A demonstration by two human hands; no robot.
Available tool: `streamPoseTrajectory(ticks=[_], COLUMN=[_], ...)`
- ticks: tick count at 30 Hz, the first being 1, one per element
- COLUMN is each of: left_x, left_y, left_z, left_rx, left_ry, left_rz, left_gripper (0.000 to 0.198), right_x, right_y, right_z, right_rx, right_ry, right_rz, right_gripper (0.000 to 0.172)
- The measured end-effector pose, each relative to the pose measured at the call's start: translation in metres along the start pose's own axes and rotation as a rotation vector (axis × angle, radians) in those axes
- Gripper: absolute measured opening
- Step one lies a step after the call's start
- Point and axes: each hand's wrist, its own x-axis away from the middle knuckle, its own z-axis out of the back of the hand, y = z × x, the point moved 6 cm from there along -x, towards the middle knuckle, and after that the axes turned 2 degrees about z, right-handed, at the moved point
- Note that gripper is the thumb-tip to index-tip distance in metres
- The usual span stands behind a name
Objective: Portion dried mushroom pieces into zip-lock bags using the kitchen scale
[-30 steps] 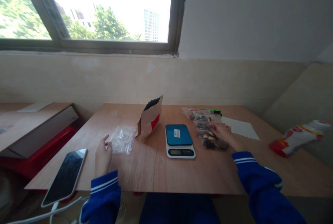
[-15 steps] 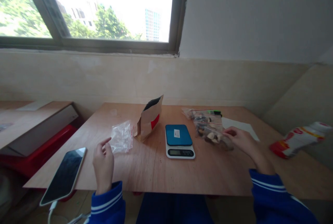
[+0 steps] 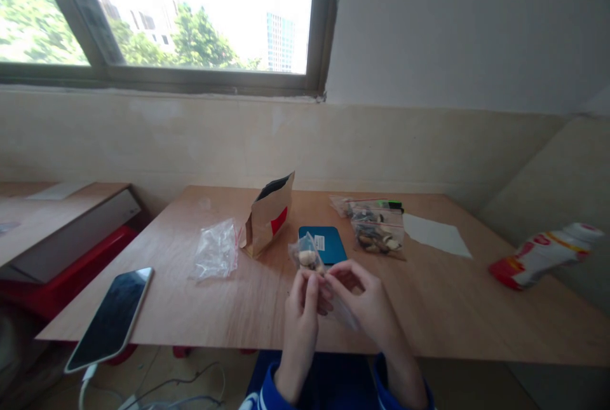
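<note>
Head view: your hands meet at 6 o'clock.
Left hand (image 3: 301,308): pinches small filled bag (image 3: 307,256).
Right hand (image 3: 366,302): pinches same bag.
Scale (image 3: 323,244): 12 o'clock of bag, partly hidden.

Your hands pinch a clear crinkly plastic bag (image 3: 307,256) | table (image 3: 200,308): matt smooth wood | pouch (image 3: 267,214): matt brown paper | phone (image 3: 110,318): glossy glass
</note>
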Motion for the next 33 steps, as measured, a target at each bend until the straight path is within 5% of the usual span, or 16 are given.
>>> streamPoseTrajectory(ticks=[3, 8, 13, 19, 33], left_x=[-0.003, -0.002, 0.000, -0.004, 0.000], left_y=[-0.006, 0.007, 0.016, 0.013, 0.020], left_z=[0.009, 0.007, 0.010, 0.016, 0.017], left_rx=[-0.058, -0.300, -0.453, -0.599, -0.527], left_ry=[0.054, -0.057, -0.055, -0.048, -0.200], left_rz=[0.017, -0.040, -0.119, -0.166, -0.153], left_gripper=[0.041, 0.035, 0.033, 0.028, 0.024], right_x=[0.008, 0.014, 0.015, 0.015, 0.013], right_y=[0.009, 0.011, 0.006, 0.011, 0.009], right_z=[-0.014, -0.016, -0.020, -0.016, -0.016], right_rx=[-0.130, -0.221, -0.148, 0.060, 0.057], right_ry=[-0.097, -0.157, -0.223, -0.131, -0.140], right_rz=[-0.048, -0.052, 0.030, 0.038, 0.129], right_gripper=[0.018, 0.015, 0.010, 0.014, 0.012])
